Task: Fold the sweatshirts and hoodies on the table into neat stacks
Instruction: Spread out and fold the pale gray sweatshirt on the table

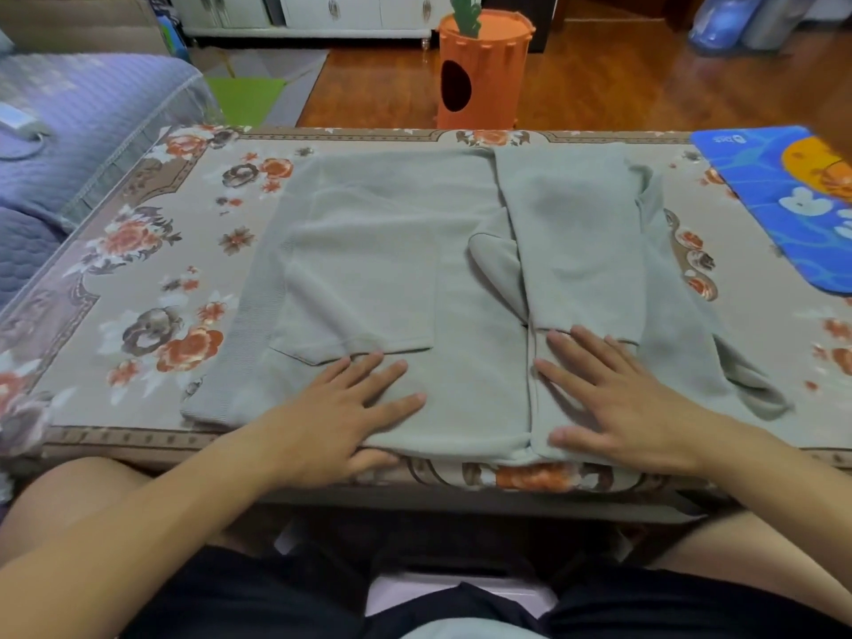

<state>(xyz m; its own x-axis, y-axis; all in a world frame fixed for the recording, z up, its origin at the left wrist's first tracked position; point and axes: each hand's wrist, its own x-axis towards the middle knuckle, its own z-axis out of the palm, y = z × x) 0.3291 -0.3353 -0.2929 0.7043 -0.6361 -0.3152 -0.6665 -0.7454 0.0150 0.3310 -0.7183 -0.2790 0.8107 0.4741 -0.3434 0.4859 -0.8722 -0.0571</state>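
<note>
Head view: pale grey-green sweatshirt lay spread mid-frame on floral table, sleeves folded inward over body. Left hand lay flat, fingers straight, pressing garment's near edge at lower centre. Right hand lay likewise flat, fingers spread, on folded right panel. Blue mat sat at table's upper right; orange carrot-shaped bin stood beyond table's far edge.
</note>
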